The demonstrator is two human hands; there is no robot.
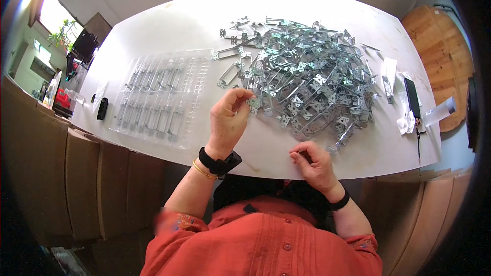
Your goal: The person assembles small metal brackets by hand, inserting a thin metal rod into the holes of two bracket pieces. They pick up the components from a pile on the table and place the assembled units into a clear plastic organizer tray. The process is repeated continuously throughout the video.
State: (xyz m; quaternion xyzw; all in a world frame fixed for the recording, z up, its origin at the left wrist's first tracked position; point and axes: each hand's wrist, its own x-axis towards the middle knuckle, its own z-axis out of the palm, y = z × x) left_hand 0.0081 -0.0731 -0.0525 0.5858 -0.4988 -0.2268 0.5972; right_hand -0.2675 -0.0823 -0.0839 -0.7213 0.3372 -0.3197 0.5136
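My left hand [230, 121] is at the near left edge of a large pile of silvery metal brackets [312, 64]. Its thumb and fingers pinch the end of one metal bracket [253, 104], which overlaps the pile so its full length is hard to make out. Close to the table's front edge, my right hand [315, 165] rests with its fingers curled in, and nothing shows in them. To the left of my left hand lies a clear plastic tray [202, 57] with similar brackets set side by side in two rows.
On the white table [169, 18], a small black object [103, 108] lies left of the tray. At the right are a phone-like dark slab [411, 97], crumpled white paper [406, 122] and a translucent cylinder [440, 112]. Cardboard boxes [82, 184] stand below the table's left side.
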